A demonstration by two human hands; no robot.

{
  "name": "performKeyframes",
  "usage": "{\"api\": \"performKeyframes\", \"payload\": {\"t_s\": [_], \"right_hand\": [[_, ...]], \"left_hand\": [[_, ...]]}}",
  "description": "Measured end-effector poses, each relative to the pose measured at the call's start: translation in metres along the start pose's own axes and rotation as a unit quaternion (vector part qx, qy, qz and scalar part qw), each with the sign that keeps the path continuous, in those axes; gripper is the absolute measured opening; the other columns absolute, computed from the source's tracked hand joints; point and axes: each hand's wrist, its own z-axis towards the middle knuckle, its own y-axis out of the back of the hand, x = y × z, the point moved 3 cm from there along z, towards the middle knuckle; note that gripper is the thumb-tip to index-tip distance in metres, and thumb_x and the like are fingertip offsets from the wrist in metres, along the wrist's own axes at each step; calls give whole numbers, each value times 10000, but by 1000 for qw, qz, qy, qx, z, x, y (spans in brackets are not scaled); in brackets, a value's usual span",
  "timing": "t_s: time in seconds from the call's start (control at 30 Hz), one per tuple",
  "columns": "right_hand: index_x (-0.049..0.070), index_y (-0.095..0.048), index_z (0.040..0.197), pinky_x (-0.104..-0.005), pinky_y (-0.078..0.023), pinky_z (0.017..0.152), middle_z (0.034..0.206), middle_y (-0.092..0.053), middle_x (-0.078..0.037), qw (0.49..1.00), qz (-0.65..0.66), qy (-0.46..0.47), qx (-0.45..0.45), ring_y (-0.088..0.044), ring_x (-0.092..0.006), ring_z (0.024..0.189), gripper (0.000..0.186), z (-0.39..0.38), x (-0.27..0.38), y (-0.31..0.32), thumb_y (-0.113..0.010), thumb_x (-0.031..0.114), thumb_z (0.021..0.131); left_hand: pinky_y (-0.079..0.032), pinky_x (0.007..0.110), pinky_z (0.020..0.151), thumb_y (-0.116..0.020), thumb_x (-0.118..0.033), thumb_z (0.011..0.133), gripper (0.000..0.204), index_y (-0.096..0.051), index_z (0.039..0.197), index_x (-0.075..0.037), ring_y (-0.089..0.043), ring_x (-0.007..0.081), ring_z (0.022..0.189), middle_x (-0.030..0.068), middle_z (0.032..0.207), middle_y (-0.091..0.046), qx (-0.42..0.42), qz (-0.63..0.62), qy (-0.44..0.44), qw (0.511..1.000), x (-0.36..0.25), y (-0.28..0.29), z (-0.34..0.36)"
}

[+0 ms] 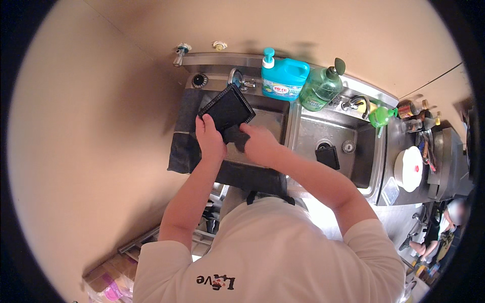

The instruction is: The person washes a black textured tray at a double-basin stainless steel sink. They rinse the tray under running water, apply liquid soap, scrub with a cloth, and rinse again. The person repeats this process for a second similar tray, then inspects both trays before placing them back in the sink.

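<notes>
A shallow black rectangular tray (pixel 228 108) with a ridged rim is held tilted above the left sink basin (pixel 270 118). My left hand (pixel 211 137) grips it by the near left edge, thumb and fingers around the rim. At the near right corner, my right hand (pixel 261 145) has its fingertips on the rim, the other fingers curled in. The tray hides part of the basin and the base of the left faucet (pixel 236 78). Dark cloth (pixel 189 146) drapes the counter's left side and front edge.
Behind the sinks stand a turquoise jug (pixel 285 76) and a green pump bottle (pixel 321 88). The right basin (pixel 316 126) holds a small black item (pixel 327 157) and a strainer (pixel 348 146). Further right are a green spray bottle (pixel 380 117), a white round container (pixel 409 169) and another person (pixel 444 227).
</notes>
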Motion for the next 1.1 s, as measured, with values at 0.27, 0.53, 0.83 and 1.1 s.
{"api": "performKeyframes", "payload": {"t_s": [0.27,0.53,0.83,1.1], "right_hand": [[9,-686,758,-416,-465,760,1039,-551,-169,982,-190,16,2,-580,-327,914,154,6,-31,11,-575,112,729],[44,-706,695,-396,-463,843,1003,-611,-145,977,-204,34,-44,-569,-324,997,131,23,-28,1,-604,125,709],[92,-726,670,-384,-483,844,717,-684,-36,933,-318,166,43,-546,-312,1102,154,36,-12,-4,-618,197,697],[109,-735,730,-403,-341,1053,772,-686,-75,932,-277,210,100,-603,-230,1011,174,29,18,-30,-574,176,734]], "left_hand": [[-421,299,924,-420,-261,1006,425,-411,1291,54,-521,180,1045,119,1187,-543,16,70,-10,997,3,16,6],[-430,269,856,-415,-254,1011,346,-478,1181,41,-525,132,919,82,1037,-578,4,113,1,994,-16,-1,-8],[-479,284,803,-394,-227,1016,253,-481,1136,-22,-543,133,902,62,1020,-575,47,5,79,996,-9,1,-18],[-468,360,899,-355,-368,1015,401,-461,1245,-57,-572,209,1019,92,1145,-577,85,15,144,986,14,26,-7]]}}
